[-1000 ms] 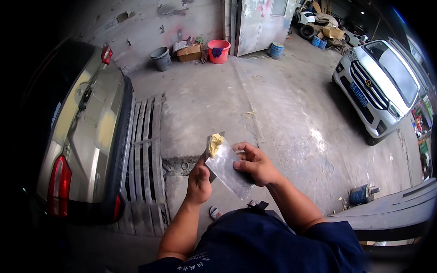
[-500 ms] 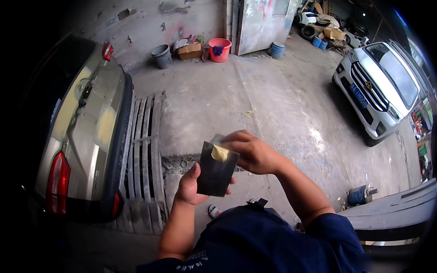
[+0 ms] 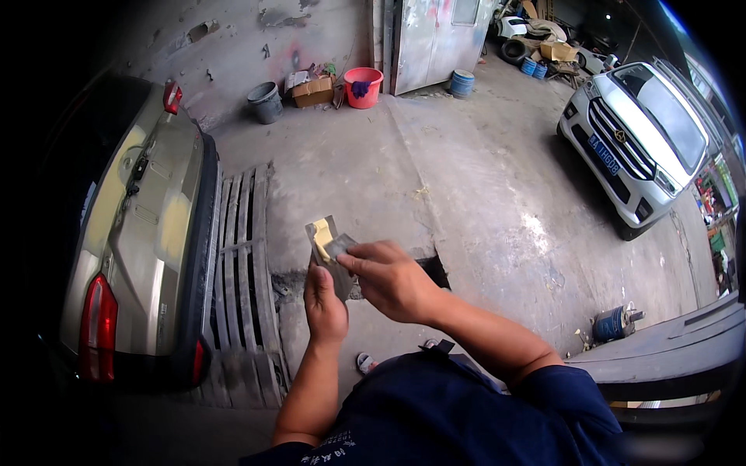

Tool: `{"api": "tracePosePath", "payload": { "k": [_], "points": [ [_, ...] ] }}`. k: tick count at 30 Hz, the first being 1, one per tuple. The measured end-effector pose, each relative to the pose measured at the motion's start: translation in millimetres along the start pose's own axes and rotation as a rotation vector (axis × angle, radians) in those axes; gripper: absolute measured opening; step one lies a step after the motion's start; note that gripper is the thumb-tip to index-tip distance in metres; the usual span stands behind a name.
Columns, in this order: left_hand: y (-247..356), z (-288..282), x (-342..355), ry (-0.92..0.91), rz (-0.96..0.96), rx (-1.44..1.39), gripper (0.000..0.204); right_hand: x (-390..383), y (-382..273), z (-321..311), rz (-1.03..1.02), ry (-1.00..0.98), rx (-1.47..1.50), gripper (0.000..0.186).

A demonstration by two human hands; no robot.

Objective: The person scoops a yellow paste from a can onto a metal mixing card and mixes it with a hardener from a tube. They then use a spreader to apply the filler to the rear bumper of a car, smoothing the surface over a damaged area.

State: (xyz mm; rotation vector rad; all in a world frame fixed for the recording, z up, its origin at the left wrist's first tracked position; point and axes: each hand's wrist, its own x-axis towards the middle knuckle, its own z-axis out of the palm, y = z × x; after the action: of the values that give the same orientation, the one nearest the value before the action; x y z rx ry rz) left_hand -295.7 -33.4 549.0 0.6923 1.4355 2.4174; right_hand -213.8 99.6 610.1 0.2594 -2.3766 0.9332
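Observation:
In the middle of the head view, my left hand (image 3: pixel 326 309) is closed on a thin metal plate (image 3: pixel 338 281), held tilted, with a lump of pale yellow paste (image 3: pixel 321 233) near its upper end. My right hand (image 3: pixel 395 283) pinches a smaller metal scraper (image 3: pixel 343 244), whose edge is at the paste over the plate. My left fingertips are hidden behind the plate.
A beige car (image 3: pixel 136 256) with pale patches stands left beside a floor grate (image 3: pixel 237 303). A white vehicle (image 3: pixel 676 147) is right, a metal canister (image 3: pixel 608 326) lower right. A grey bucket (image 3: pixel 266 105), cardboard box (image 3: pixel 315 94), red tub (image 3: pixel 362 99) and metal door (image 3: pixel 431 43) are behind.
The plate and both hands have moved leftward. The plate has turned and tilted, and my right hand has shifted the scraper from behind the plate onto the paste at its upper end.

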Motion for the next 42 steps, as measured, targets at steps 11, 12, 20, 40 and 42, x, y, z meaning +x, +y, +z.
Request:
{"api": "tracePosePath", "payload": {
  "k": [11, 12, 20, 40, 42],
  "points": [
    [25.7, -36.3, 4.1, -0.637, -0.734, -0.869, 0.071, 17.2, 6.4, -56.3, -0.308, -0.165, 0.104, 0.054],
    [23.5, -36.7, 2.7, -0.668, -0.741, -0.878, 0.071, 15.3, 14.5, -54.6, -0.308, -0.176, 0.131, 0.054],
    [44.7, -16.6, 12.2, -0.337, -0.417, -0.606, 0.073, -28.7, 37.6, -51.8, 0.397, 0.170, 0.986, 0.037],
    [56.6, -106.4, 17.4, -0.639, -0.709, -0.808, 0.071, 59.4, -20.3, 2.6, -0.122, -0.333, 0.507, 0.036],
    [57.3, -108.6, 15.3, -0.628, -0.701, -0.816, 0.070, 65.5, -7.4, 10.9, -0.129, -0.333, 0.359, 0.037]
  ]
}}
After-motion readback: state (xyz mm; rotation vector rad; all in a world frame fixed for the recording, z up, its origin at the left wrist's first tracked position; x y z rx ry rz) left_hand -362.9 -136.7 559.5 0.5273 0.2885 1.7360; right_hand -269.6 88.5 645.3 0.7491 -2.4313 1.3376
